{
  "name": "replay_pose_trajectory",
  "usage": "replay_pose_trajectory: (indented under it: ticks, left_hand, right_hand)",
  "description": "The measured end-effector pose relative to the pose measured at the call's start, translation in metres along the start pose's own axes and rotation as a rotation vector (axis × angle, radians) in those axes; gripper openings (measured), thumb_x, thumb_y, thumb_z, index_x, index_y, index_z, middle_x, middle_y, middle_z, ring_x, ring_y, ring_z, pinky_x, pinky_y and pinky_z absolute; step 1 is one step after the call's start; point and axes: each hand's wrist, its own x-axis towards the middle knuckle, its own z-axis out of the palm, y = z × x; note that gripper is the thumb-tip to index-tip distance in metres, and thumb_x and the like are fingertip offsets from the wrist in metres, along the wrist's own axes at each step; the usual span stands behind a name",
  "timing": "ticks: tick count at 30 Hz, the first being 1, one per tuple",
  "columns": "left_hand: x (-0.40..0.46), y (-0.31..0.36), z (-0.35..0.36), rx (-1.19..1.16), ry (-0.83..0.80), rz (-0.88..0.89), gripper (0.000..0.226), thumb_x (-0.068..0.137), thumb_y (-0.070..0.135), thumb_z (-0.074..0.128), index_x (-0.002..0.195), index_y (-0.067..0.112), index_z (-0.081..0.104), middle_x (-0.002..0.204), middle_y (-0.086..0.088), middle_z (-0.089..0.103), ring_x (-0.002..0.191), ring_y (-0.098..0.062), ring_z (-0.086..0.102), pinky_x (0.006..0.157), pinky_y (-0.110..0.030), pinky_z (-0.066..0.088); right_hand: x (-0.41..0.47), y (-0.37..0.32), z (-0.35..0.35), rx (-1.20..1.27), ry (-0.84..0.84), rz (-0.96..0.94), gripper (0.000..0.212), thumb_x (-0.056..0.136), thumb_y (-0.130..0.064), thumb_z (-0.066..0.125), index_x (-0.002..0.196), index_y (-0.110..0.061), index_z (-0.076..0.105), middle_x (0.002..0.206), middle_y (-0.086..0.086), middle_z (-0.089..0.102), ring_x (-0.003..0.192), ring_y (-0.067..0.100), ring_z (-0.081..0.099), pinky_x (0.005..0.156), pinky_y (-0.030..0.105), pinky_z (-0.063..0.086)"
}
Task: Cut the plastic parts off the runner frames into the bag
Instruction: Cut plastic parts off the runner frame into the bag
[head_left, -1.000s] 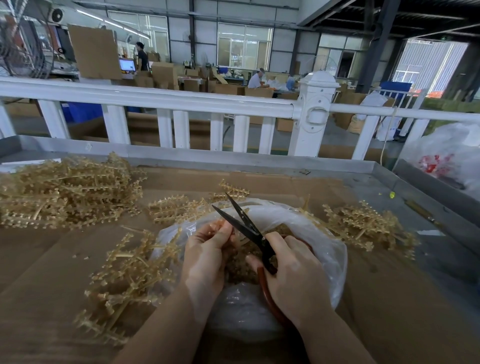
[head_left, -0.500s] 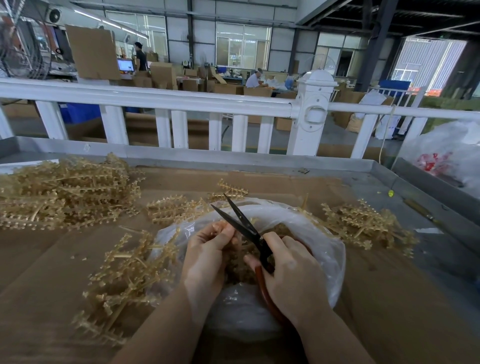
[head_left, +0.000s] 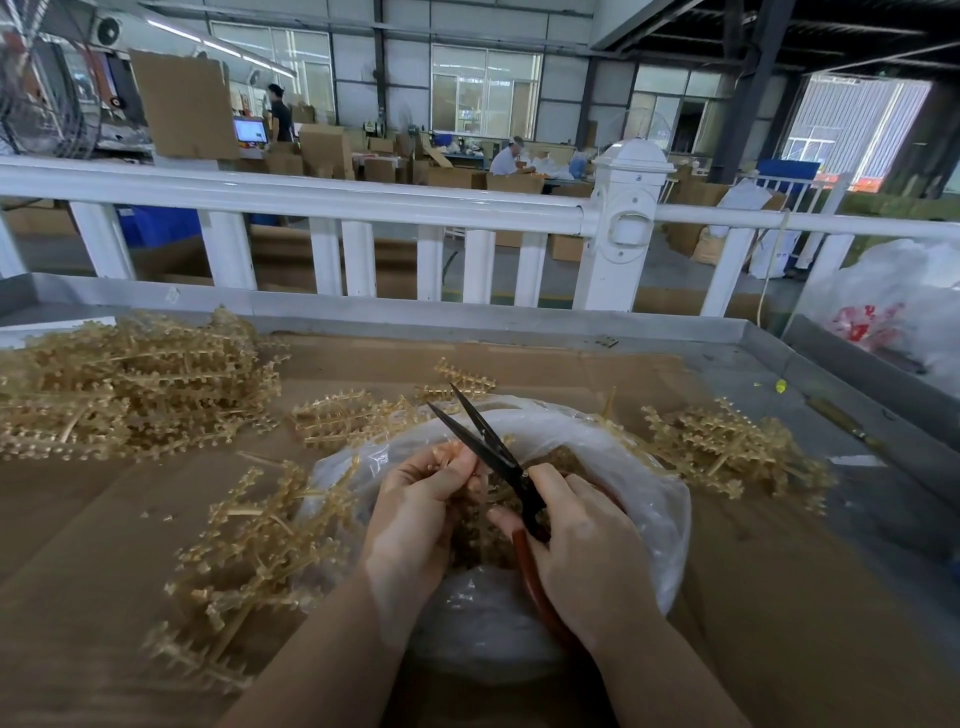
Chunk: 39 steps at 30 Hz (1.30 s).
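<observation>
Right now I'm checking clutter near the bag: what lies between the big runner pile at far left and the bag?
In the head view, a smaller runner frame cluster on cardboard lies between the big pile and the bag.

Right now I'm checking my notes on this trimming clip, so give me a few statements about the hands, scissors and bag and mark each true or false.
1. The right hand holds the scissors. True.
2. The scissors' blades are closed. False: they stand apart in a V.
3. The left hand pinches a runner piece over the bag. True.
4. The bag is opaque black. False: it is clear plastic with cut parts inside.
5. Runner frames lie piled at far left. True.
</observation>
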Motion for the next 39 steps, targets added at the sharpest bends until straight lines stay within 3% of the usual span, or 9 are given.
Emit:
replay_pose_trajectory:
  ticks: [7,16,19,21,24,26,31,34,39]
  left_hand:
    - [0.0016,-0.0019,-0.0031,-0.014,-0.020,0.000,0.015,0.070,0.013,0.064,0.080,0.002,0.067,0.071,-0.013,0.063,0.066,-0.025,0.062,0.062,-0.036,0.057]
    - [0.0040,-0.0028,-0.0046,0.002,-0.019,0.003,0.010,0.072,0.016,0.065,0.069,0.009,0.071,0.074,-0.014,0.062,0.071,-0.028,0.059,0.072,-0.043,0.052]
    - [0.0028,-0.0032,-0.0040,-0.011,-0.014,0.017,0.011,0.076,0.015,0.064,0.069,0.013,0.073,0.073,-0.011,0.068,0.067,-0.023,0.067,0.061,-0.038,0.057]
    - [0.0049,-0.0034,-0.0051,-0.070,0.008,0.018,0.016,0.084,0.011,0.059,0.080,0.013,0.073,0.079,-0.011,0.070,0.069,-0.022,0.068,0.059,-0.036,0.056]
    - [0.0063,-0.0007,-0.0040,-0.147,0.021,-0.024,0.038,0.078,0.002,0.042,0.111,0.003,0.062,0.099,-0.020,0.063,0.088,-0.032,0.061,0.082,-0.043,0.049]
    - [0.0065,-0.0014,-0.0022,-0.124,0.063,-0.029,0.038,0.085,-0.005,0.035,0.111,0.001,0.062,0.099,-0.023,0.063,0.087,-0.031,0.061,0.083,-0.042,0.050]
    - [0.0080,-0.0049,-0.0023,-0.184,0.110,0.083,0.021,0.093,-0.007,0.048,0.092,0.011,0.060,0.081,-0.009,0.058,0.063,-0.012,0.063,0.064,-0.020,0.056]
    - [0.0080,-0.0052,-0.0026,-0.140,0.083,0.126,0.020,0.092,-0.005,0.048,0.082,0.008,0.060,0.078,-0.008,0.059,0.064,-0.010,0.065,0.064,-0.020,0.056]
    - [0.0074,-0.0023,-0.0058,-0.145,0.004,0.052,0.027,0.092,-0.004,0.045,0.102,0.002,0.070,0.097,-0.016,0.073,0.086,-0.025,0.072,0.064,-0.028,0.058]
  right_hand:
    - [0.0006,0.0014,0.0022,-0.026,0.006,-0.025,0.025,0.081,-0.040,0.072,0.094,-0.021,0.064,0.071,-0.009,0.060,0.062,0.007,0.056,0.059,0.014,0.037]
    - [0.0021,0.0024,0.0014,0.034,-0.013,-0.041,0.027,0.085,-0.044,0.064,0.094,-0.019,0.064,0.069,-0.006,0.061,0.061,0.011,0.057,0.055,0.022,0.046]
    - [0.0013,0.0021,0.0004,0.056,0.003,-0.032,0.030,0.085,-0.049,0.060,0.093,-0.021,0.064,0.069,-0.009,0.061,0.062,0.007,0.056,0.057,0.018,0.044]
    - [0.0011,0.0013,-0.0003,0.068,0.016,-0.020,0.036,0.086,-0.056,0.051,0.093,-0.023,0.063,0.069,-0.010,0.060,0.064,0.007,0.056,0.058,0.020,0.047]
    - [0.0009,0.0017,-0.0006,0.071,0.062,-0.003,0.038,0.085,-0.057,0.049,0.093,-0.022,0.064,0.069,-0.010,0.059,0.064,0.009,0.056,0.057,0.025,0.050]
    - [0.0009,0.0019,-0.0011,0.062,0.056,0.010,0.035,0.085,-0.055,0.052,0.094,-0.023,0.063,0.070,-0.010,0.058,0.065,0.009,0.056,0.057,0.025,0.050]
    - [0.0001,0.0042,-0.0001,0.065,0.034,0.022,0.029,0.084,-0.049,0.061,0.097,-0.023,0.064,0.074,-0.011,0.060,0.068,0.009,0.057,0.061,0.026,0.051]
    - [0.0001,0.0044,0.0003,0.068,0.024,0.021,0.030,0.084,-0.051,0.060,0.096,-0.024,0.064,0.075,-0.011,0.061,0.070,0.008,0.057,0.063,0.026,0.051]
    - [-0.0001,0.0036,-0.0003,0.076,0.060,0.020,0.031,0.083,-0.053,0.060,0.092,-0.024,0.064,0.071,-0.011,0.059,0.065,0.007,0.056,0.058,0.024,0.049]
